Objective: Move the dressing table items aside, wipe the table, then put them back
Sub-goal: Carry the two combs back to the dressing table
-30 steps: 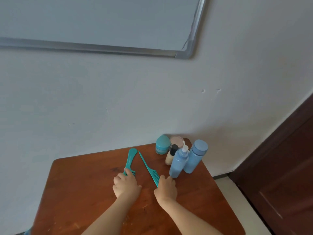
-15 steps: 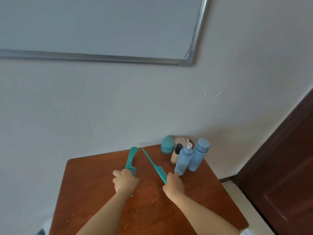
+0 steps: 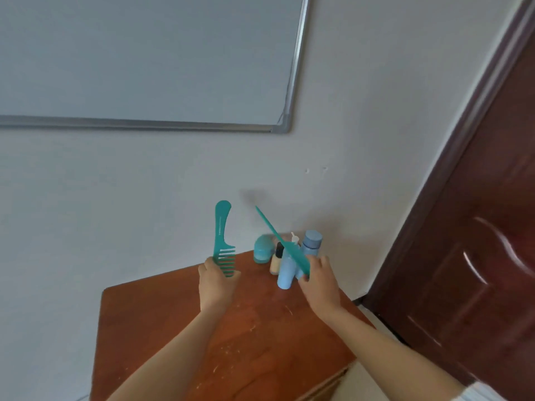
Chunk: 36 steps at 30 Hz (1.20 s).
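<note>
The left hand [image 3: 217, 282] grips a teal wide-tooth comb [image 3: 221, 230] by its toothed end, handle pointing up, clear of the wooden counter [image 3: 252, 328]. At the far right corner of the counter stand a teal egg-shaped case [image 3: 262, 250], a small beige bottle with a black cap [image 3: 275, 263], a light blue pump bottle [image 3: 285, 274] and a blue capped bottle [image 3: 312, 241], clustered together. In front of them the right hand [image 3: 318, 279] pinches a teal tail comb [image 3: 278, 237], its tail slanting up and left. A dark wooden door [image 3: 477, 256] stands at the right.
</note>
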Available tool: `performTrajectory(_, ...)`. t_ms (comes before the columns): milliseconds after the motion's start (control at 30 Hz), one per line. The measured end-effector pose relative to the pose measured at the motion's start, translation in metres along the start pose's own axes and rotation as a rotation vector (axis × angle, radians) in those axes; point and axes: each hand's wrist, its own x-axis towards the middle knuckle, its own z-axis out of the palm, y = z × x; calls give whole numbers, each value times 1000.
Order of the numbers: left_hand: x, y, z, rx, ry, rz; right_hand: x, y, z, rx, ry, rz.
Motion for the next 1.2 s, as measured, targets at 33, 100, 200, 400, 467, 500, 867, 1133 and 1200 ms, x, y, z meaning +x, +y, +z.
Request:
performTrajectory(33,-5,10,5,-14,-15,29,-2,7,-11,8,29,34)
performTrajectory(100,-15,31,15,-45,-65,84,-7,23,-36,2,84,94)
performTrajectory(200,-37,62,35,-82,-140,178,-25,53,-77,-77,148,182)
performTrajectory(400,-130,116,94,-101,-305,332,-106,137,-169,-148,298,389)
performTrajectory(467,-177,127,119,-71,-383,373,-150,171,-200,-160,322,489)
performTrajectory(500,-203,133,128,-59,-424,385,-175,188,-216,-171,334,536)
performTrajectory(867,-501,157,212,32,-918,509,-454,311,-345,-215,297,1119)
performTrajectory(1133,-641,172,245,168,-1177,723,-582,355,-381,-143,329,1392)
performTrajectory(1200,-665,179,260,180,-1220,749,-599,368,-391,-143,331,1416)
